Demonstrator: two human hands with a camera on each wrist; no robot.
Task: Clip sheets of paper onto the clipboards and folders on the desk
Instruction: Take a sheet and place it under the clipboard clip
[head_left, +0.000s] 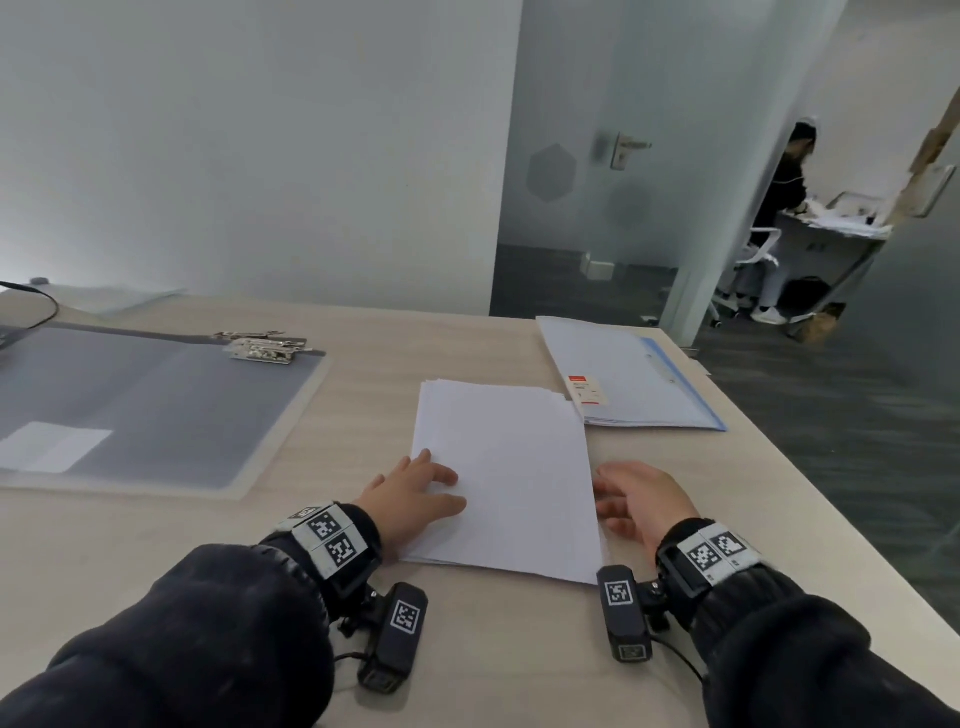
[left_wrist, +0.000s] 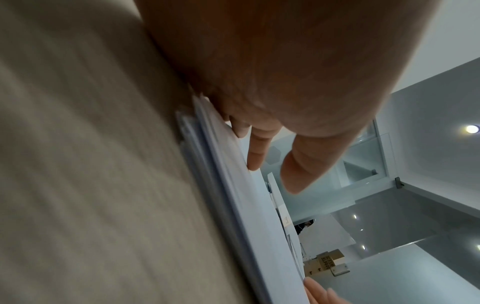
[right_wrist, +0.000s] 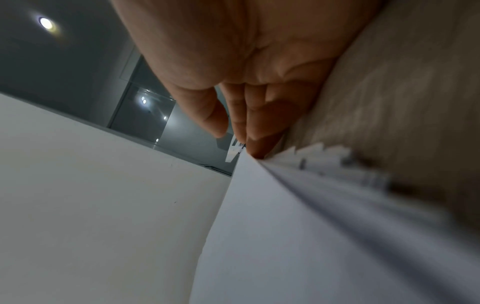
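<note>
A stack of white paper (head_left: 506, 467) lies in the middle of the wooden desk (head_left: 363, 395). My left hand (head_left: 415, 491) rests on the stack's left edge with straight fingers spread over the top sheet (left_wrist: 262, 236). My right hand (head_left: 631, 499) stands at the stack's right edge, fingers straight and touching the side of the sheets (right_wrist: 285, 205). A grey translucent clipboard (head_left: 150, 410) with a metal clip (head_left: 265, 347) lies at the left. A light blue folder (head_left: 631, 382) with a red-and-white label lies at the far right.
A black cable (head_left: 36, 306) curves at the far left beside a dark device. The desk's right edge (head_left: 810, 467) drops to grey carpet. A person sits at another desk (head_left: 784, 208) beyond a glass door.
</note>
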